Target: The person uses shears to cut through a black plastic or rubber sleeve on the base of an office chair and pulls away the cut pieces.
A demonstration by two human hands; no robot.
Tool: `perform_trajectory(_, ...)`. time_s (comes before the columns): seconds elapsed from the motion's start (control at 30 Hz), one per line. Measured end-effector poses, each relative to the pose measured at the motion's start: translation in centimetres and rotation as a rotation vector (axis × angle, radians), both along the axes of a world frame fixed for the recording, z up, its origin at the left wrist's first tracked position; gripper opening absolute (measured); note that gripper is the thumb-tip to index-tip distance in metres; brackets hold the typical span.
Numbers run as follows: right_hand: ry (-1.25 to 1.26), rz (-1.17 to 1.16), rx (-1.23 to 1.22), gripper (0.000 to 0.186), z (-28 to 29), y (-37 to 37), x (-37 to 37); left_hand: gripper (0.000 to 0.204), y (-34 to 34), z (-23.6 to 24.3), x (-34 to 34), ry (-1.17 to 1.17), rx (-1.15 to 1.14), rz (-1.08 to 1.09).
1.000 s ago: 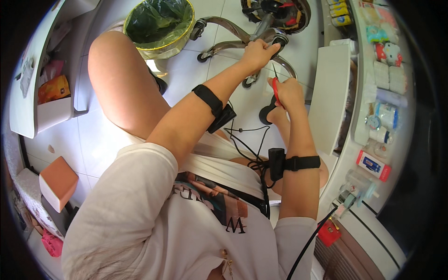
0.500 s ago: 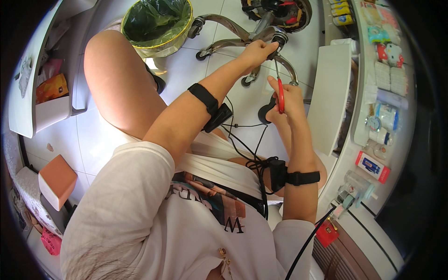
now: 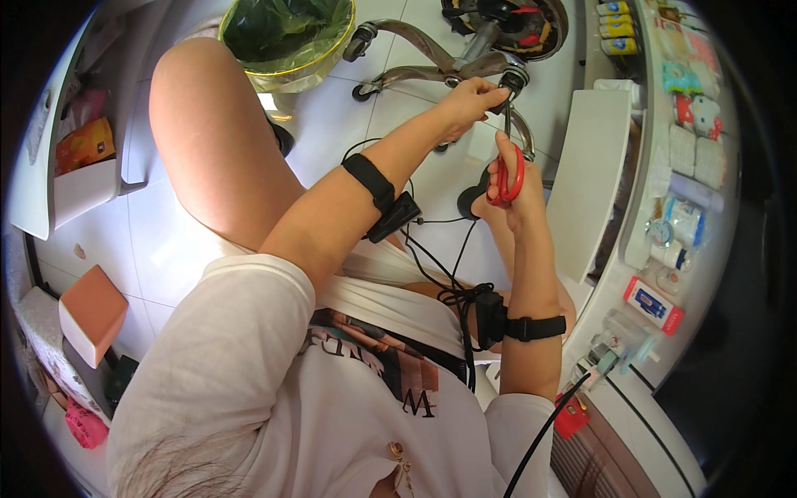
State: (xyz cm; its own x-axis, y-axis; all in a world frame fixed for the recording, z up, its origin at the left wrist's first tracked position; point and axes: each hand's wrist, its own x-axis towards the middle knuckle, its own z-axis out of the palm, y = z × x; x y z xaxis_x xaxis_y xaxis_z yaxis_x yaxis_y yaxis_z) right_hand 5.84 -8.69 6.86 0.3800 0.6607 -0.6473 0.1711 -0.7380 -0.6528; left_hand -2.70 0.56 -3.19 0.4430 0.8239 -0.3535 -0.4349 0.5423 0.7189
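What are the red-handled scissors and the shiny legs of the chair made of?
The red-handled scissors in the right hand seem to have glossy plastic handles and thin grey blades, likely metal. The curved chair legs look like polished metal: they mirror the light. Their black wheels look like plastic.

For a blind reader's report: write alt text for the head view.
Seen from above, a seated person's right hand holds red-handled scissors blades up, while the left hand pinches something small at the blade tips, over a swivel chair base. A green-lined bin stands on the white tiled floor.
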Motion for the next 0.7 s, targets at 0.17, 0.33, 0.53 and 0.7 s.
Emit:
perform_trajectory(0.17, 0.225, -0.085, -0.011, 0.049, -0.2, 0.3, 0.0, 0.046, 0.0, -0.1, -0.2, -0.006, 0.022, 0.027)
perform_trajectory(0.33, 0.324, -0.12, 0.001, 0.05, -0.1, 0.7, -0.6, 0.047, 0.1, -0.3, 0.0, -0.011, 0.026, 0.047)
perform_trajectory(0.53, 0.388, -0.16, -0.05, 0.051, -0.3, 1.8, -1.0, 0.051, 0.1, -0.5, 0.1, 0.012, 0.059, 0.084)
perform_trajectory(0.7, 0.358, -0.22, -0.039, 0.049, -0.4, 2.2, -1.5, 0.058, 0.0, -0.4, 0.2, 0.088, 0.096, 0.111)
